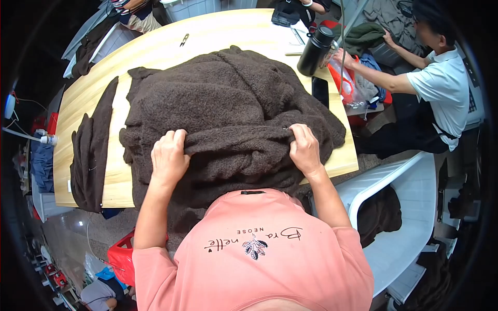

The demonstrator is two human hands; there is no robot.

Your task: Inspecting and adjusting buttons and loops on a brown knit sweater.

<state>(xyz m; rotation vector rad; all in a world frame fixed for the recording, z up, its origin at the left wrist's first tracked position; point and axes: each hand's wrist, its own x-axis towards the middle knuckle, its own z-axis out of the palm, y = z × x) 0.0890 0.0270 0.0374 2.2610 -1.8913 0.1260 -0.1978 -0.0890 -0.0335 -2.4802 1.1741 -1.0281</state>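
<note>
A thick dark-brown knitted garment (202, 103) lies heaped over the middle of the wooden table, and its near part hangs over the front edge. My left hand (170, 157) is closed on the knit at the left, thumb and fingers pinching a folded edge. At the right, my right hand (304, 149) pinches the same edge. Between the two hands that edge is drawn into a straight, raised band. Fabric folds hide my fingertips in part.
Another brown knit piece (92, 150) lies at the table's left. Small thread snips (184, 40), a black flask (315, 51) and a phone (320, 90) rest on the table (122, 179). A white bin (415, 207) stands at right. A co-worker (441, 78) handles green cloth.
</note>
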